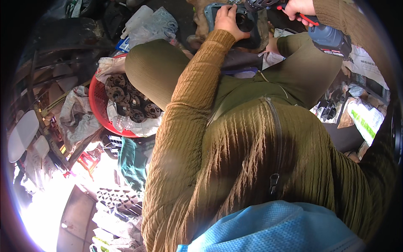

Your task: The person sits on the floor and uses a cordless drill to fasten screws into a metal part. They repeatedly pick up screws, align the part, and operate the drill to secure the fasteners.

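My left hand (228, 21) rests on a blue-grey metal housing (235, 19) with a round dark opening, pressing it down on the ground beyond my knees. My right hand (299, 7) grips the red and black handle of a cordless power drill (325, 38), whose blue-grey battery block hangs below the hand. The drill's chuck points left toward the top of the housing. My ribbed olive sleeves and jacket fill the middle of the view.
A red plastic basket (97, 101) with several round dark metal flanges lined with plastic sheet sits by my left knee. Clear plastic bags (151, 25), rags, scrap and crates crowd the ground on the left. Printed sacks (365, 117) lie on the right.
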### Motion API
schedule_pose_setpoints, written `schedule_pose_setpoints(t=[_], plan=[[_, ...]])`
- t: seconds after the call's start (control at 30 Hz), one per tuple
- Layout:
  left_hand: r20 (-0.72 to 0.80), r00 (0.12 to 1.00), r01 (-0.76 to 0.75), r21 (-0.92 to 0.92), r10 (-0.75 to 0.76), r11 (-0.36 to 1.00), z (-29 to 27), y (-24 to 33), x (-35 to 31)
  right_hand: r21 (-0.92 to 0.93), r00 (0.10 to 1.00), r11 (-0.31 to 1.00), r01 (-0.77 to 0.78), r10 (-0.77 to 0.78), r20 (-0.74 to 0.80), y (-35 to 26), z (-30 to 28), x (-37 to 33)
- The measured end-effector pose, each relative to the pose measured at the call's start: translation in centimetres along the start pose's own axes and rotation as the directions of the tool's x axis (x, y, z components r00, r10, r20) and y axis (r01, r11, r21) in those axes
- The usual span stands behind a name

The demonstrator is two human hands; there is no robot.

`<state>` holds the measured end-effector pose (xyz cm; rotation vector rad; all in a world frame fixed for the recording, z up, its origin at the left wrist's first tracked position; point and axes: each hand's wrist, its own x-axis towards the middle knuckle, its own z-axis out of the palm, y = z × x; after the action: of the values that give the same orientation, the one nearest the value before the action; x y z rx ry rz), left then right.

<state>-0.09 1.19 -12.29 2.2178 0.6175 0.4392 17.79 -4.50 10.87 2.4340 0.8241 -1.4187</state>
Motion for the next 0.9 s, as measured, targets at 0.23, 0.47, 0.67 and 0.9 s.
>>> schedule_pose_setpoints(t=[0.23,0.47,0.67,0.9], plan=[[-0.031,0.999,-0.016,0.008,0.016,1.000,0.1,-0.2,-0.2,-0.018,1.000,1.000,0.007,-0.007,0.020,0.4,0.1,0.7],[-0.012,1.000,0.006,-0.057,-0.007,0.998,0.0,-0.3,0.0,-0.042,0.997,0.999,0.009,-0.005,0.072,0.0,0.6,1.4],[-0.065,0.997,-0.028,0.126,0.036,0.992,0.9,-0.8,-0.2,-0.033,0.996,0.999,0.028,-0.025,0.080,-0.1,0.4,2.1],[-0.023,0.999,-0.021,0.120,0.023,0.993,0.8,-0.8,-0.3,0.002,0.995,0.995,0.097,-0.097,0.025,1.5,1.7,2.3]])
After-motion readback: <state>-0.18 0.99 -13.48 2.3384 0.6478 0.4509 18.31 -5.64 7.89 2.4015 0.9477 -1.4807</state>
